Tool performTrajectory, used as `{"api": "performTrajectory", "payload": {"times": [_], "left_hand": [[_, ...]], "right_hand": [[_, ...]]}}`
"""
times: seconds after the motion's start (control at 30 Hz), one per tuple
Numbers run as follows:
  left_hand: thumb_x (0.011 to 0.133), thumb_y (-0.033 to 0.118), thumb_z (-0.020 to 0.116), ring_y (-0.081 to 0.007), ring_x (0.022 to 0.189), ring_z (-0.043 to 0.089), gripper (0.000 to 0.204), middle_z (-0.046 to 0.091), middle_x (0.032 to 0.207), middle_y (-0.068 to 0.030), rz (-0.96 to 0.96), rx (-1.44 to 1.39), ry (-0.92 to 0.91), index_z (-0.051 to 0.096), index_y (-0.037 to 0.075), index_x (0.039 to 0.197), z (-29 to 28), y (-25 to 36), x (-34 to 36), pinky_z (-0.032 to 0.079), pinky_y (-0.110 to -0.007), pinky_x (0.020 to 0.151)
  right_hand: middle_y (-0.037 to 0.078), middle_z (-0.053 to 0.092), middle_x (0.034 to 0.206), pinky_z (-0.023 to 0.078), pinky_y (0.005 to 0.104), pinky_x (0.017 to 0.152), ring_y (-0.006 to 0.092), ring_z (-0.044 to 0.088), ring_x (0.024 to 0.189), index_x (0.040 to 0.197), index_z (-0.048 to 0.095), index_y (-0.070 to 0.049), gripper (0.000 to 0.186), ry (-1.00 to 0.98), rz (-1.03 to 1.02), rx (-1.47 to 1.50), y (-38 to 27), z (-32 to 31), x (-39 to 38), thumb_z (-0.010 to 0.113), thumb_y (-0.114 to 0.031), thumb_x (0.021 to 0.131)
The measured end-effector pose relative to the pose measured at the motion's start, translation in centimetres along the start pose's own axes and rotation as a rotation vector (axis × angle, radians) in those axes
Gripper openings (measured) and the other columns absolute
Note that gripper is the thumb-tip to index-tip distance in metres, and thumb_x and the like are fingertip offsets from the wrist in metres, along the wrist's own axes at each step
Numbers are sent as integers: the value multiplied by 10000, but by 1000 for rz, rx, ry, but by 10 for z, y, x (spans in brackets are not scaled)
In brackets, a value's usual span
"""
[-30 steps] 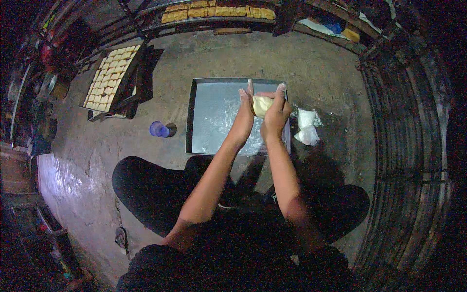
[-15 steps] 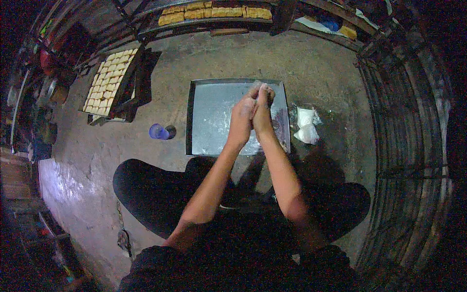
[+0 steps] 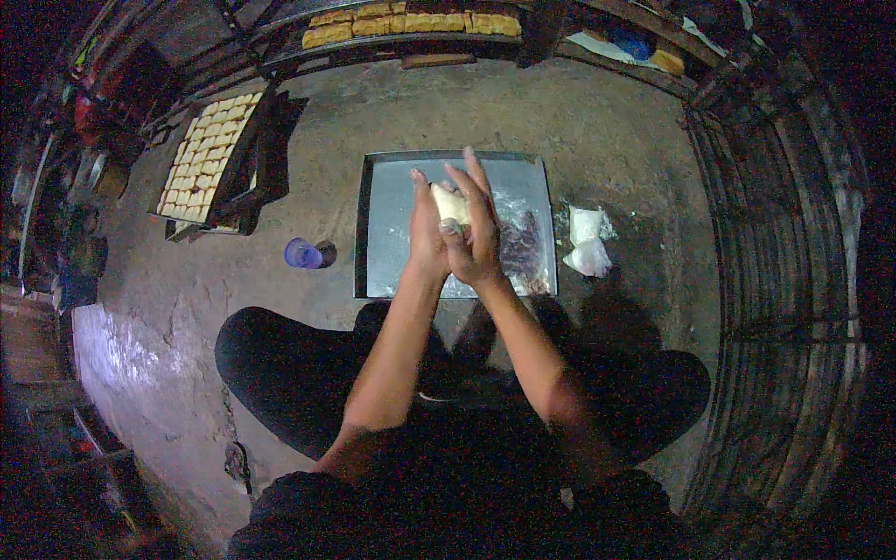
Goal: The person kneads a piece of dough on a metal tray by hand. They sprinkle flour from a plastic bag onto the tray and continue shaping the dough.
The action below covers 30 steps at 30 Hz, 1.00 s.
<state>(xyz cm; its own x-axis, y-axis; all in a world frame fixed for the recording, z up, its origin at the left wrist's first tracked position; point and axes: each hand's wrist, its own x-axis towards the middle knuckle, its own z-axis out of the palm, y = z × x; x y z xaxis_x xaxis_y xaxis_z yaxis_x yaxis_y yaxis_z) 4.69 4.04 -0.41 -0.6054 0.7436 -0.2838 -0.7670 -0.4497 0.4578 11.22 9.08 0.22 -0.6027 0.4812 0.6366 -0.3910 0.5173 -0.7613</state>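
A pale lump of dough sits between my two palms, above a shallow metal baking tray. My left hand presses it from the left, palm inward. From the other side my right hand holds it, with fingers pointing away from me and spread a little, and its thumb crosses in front. My palms hide part of the dough. White flour is smeared over the tray's grey surface, and its right part looks darker.
Right of the tray lies an opened bag of white powder. A bluish-purple cup stands on the floor to the left. Farther left, a tilted tray of dough pieces rests. Baked bread lines a far shelf. Dark trays are stacked at right.
My hands were clasped together over the tray's right half. They have shifted left and somewhat toward me, the fingers have parted, and the dough now shows between them.
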Motion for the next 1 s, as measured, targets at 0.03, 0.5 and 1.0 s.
{"api": "performTrajectory", "payload": {"times": [0.03,0.5,1.0], "left_hand": [[939,701,202,-208,893,627,740,630,1000,-90,89,376,89,533,78,1164,27,5,-17,524,-343,764],[917,726,160,-302,1391,313,876,242,1551,-140,304,517,-56,231,82,1507,20,-35,-6,252,-405,1135],[970,539,337,-268,1240,502,679,539,1328,-158,438,460,-190,525,-24,1300,17,-23,-15,346,-374,1071]], "right_hand": [[230,320,1500,317,482,1092,411,362,1352,1348,506,-73,596,32,14,-91,3,-6,1,525,-476,909],[33,490,540,454,345,521,201,516,482,536,428,-143,560,497,903,892,-2,-37,33,509,-547,915],[133,466,1164,442,384,898,246,528,995,1311,371,-35,525,468,791,333,16,8,22,415,-450,992]]}}
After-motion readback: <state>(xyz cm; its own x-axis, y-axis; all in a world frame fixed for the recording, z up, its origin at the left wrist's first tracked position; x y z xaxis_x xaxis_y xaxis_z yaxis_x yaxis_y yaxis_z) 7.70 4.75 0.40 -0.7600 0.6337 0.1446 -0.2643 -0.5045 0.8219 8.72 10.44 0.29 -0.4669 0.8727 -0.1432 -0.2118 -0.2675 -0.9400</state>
